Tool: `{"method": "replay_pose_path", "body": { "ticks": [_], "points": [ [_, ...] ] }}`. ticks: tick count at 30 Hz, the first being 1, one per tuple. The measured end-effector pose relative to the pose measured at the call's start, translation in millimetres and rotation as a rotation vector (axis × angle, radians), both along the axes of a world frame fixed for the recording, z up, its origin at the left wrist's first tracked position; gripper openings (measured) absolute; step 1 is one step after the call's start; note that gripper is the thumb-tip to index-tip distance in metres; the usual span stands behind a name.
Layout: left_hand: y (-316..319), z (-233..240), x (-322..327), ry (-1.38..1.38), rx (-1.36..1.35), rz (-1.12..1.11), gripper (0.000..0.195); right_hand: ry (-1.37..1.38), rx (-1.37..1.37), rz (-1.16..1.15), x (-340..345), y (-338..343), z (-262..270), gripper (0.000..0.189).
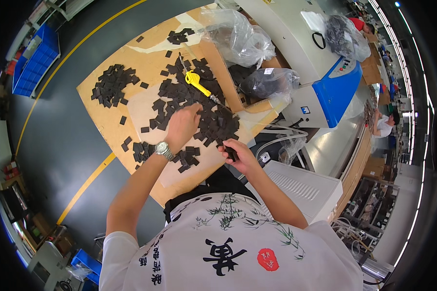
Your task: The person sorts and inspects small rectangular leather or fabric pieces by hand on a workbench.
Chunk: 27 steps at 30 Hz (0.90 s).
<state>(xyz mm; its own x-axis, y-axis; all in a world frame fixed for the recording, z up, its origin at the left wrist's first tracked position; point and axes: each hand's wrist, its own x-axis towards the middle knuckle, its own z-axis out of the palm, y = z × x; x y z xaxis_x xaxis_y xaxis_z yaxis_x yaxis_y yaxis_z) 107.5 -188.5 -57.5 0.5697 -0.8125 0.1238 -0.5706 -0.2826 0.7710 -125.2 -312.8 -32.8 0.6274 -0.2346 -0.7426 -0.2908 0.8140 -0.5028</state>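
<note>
Small flat black rectangular pieces (174, 91) lie in a loose heap across the worktable (142, 116). My left hand (184, 123), with a metal watch on its wrist, is over the near side of that heap. Its fingers point down and inward, and I cannot tell whether a piece is between them. At the heap's right edge, my right hand (243, 157) grips a small stack of black pieces (231, 151) between thumb and fingers. A yellow air blow gun (196, 83) rests on top of the heap, beyond my left hand.
Separate piles of black pieces lie at the left (113, 85), far edge (180, 36) and near side (185, 159). A cardboard box (222, 76) with clear plastic bags (240, 36) stands at the right. Beyond is a white-and-blue machine (337, 94); a hose (276, 140) loops beside the table.
</note>
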Motion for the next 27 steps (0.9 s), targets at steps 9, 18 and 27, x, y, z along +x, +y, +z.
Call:
{"method": "replay_pose_path", "body": {
  "ticks": [9, 18, 27],
  "points": [
    [-102, -34, 72, -0.619, 0.531, -0.246, 0.018, -0.147, 0.088, -0.032, -4, -22, -8, 0.013],
    [-79, 101, 45, -0.713, 0.629, -0.644, 0.016, -0.333, 0.154, 0.168, -7, -68, 24, 0.011],
    [-183, 173, 64, -0.918, 0.369, -0.573, 0.018, -0.352, 0.272, 0.374, -15, -86, 52, 0.008]
  ]
}}
